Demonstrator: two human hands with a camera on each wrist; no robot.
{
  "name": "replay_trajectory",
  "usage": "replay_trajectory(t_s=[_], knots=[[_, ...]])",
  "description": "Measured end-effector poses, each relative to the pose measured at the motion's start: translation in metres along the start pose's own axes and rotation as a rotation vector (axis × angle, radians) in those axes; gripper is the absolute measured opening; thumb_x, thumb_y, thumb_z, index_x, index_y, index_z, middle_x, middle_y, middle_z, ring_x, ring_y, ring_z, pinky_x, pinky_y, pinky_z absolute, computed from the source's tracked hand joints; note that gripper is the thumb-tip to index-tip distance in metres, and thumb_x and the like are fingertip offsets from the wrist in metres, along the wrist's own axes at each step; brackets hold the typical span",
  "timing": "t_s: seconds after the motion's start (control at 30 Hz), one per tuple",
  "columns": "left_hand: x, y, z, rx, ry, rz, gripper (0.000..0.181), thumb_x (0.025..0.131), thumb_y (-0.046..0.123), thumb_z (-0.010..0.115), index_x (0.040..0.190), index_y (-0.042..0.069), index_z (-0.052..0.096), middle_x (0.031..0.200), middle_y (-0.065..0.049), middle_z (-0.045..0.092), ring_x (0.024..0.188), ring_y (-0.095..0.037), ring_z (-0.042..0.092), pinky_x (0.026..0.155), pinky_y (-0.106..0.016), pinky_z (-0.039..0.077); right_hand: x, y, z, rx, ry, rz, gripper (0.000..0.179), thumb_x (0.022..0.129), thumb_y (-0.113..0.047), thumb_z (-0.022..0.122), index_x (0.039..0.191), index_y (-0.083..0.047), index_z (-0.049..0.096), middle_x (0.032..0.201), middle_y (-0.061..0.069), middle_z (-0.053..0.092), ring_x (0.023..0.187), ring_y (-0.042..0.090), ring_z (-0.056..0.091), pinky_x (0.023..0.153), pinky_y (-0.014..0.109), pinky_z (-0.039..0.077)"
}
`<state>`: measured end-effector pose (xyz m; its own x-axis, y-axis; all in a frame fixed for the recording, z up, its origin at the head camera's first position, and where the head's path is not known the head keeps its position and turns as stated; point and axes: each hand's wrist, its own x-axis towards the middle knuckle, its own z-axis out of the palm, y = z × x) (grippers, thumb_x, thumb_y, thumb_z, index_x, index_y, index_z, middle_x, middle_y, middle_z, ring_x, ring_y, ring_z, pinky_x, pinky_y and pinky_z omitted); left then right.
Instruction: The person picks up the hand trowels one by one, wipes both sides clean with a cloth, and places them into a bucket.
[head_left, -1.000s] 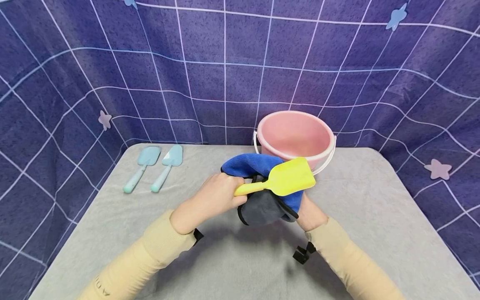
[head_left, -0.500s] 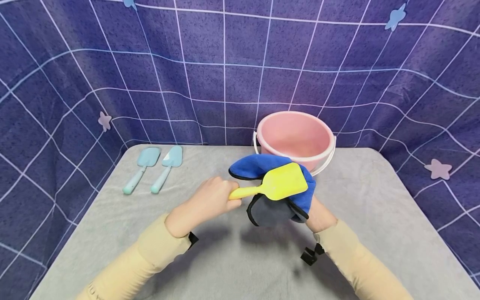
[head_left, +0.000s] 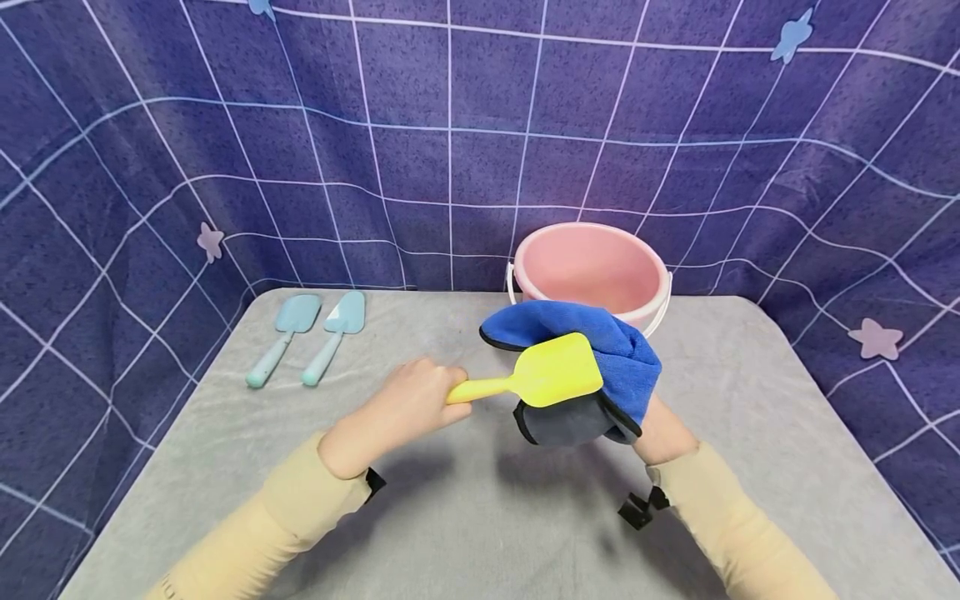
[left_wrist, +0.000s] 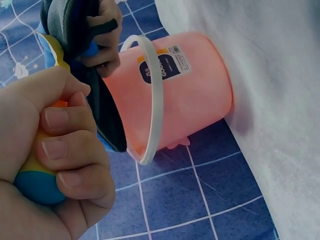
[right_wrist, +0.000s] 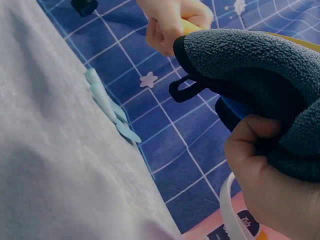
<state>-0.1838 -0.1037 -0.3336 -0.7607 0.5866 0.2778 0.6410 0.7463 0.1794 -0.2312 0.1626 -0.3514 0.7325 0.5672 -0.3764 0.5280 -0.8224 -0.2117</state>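
A yellow toy shovel [head_left: 558, 371] is held by its handle in my left hand [head_left: 401, 404], blade pointing right. In the left wrist view the fingers curl round the handle, which has a teal end [left_wrist: 40, 187]. My right hand [head_left: 663, 429] holds a bunched cloth [head_left: 615, 346], blue on one side and dark grey with black edging on the other. From the head the cloth hides most of that hand; the right wrist view shows its thumb and fingers gripping the folds [right_wrist: 295, 125]. The blade lies in front of the cloth, against it or very close; which, I cannot tell.
Behind the cloth a pink bucket [head_left: 547, 250] with a white handle stands at the back of the grey table [head_left: 465, 533]. Two light-blue shovels, one left [head_left: 272, 358] and one right [head_left: 322, 358], lie at the back left. A blue gridded curtain [head_left: 480, 150] hangs behind.
Both hands have shifted: the left a little left and down with the shovel, the right rightward with the cloth. The blade has slid left across the cloth. Bucket and blue shovels stay put.
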Motion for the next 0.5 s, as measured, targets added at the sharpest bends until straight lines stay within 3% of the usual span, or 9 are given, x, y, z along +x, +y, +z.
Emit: replay_trajectory(t_s=[0.27,0.33,0.43,0.47,0.5], knots=[[-0.004,-0.006,0.002,0.038,0.022,0.015,0.030,0.072,0.022,0.067,0.058,0.019,0.041,0.052,0.009,0.032,0.047,-0.012,0.035,0.040,-0.028,0.028,0.009,-0.013,0.001,0.034,0.016,0.058,0.045,0.097,-0.001,0.022,0.123,-0.012,0.057,0.119,-0.001,0.060,0.109,0.011,0.055,0.093,0.028,0.040],[-0.005,-0.007,0.002,0.040,0.024,0.019,0.030,0.072,0.022,0.068,0.058,0.019,0.041,0.052,0.009,0.032,0.047,-0.012,0.034,0.040,-0.027,0.027,0.011,-0.013,-0.002,0.054,-0.008,0.054,0.046,0.098,-0.002,0.021,0.124,-0.012,0.056,0.121,0.000,0.059,0.110,0.011,0.054,0.094,0.028,0.039],[-0.007,-0.008,0.002,0.035,0.023,0.023,0.031,0.072,0.022,0.069,0.058,0.019,0.041,0.052,0.009,0.031,0.046,-0.011,0.033,0.041,-0.026,0.027,0.008,-0.008,-0.014,0.030,0.017,0.035,0.047,0.097,0.001,0.020,0.123,-0.010,0.057,0.119,0.000,0.060,0.108,0.011,0.054,0.092,0.027,0.040],[-0.008,-0.008,0.002,0.032,0.024,0.025,0.031,0.072,0.021,0.069,0.058,0.019,0.041,0.052,0.010,0.031,0.046,-0.010,0.033,0.041,-0.026,0.027,0.008,-0.004,-0.022,-0.111,0.114,0.048,0.040,0.094,0.004,0.031,0.123,-0.007,0.057,0.118,0.003,0.061,0.108,0.013,0.056,0.093,0.028,0.041],[-0.009,-0.009,0.002,0.029,0.024,0.027,0.031,0.072,0.021,0.069,0.058,0.019,0.041,0.052,0.010,0.031,0.046,-0.010,0.033,0.041,-0.025,0.027,0.008,0.000,-0.030,-0.295,0.333,0.104,0.038,0.090,0.007,0.043,0.124,-0.003,0.056,0.118,0.007,0.062,0.108,0.017,0.058,0.094,0.031,0.042]])
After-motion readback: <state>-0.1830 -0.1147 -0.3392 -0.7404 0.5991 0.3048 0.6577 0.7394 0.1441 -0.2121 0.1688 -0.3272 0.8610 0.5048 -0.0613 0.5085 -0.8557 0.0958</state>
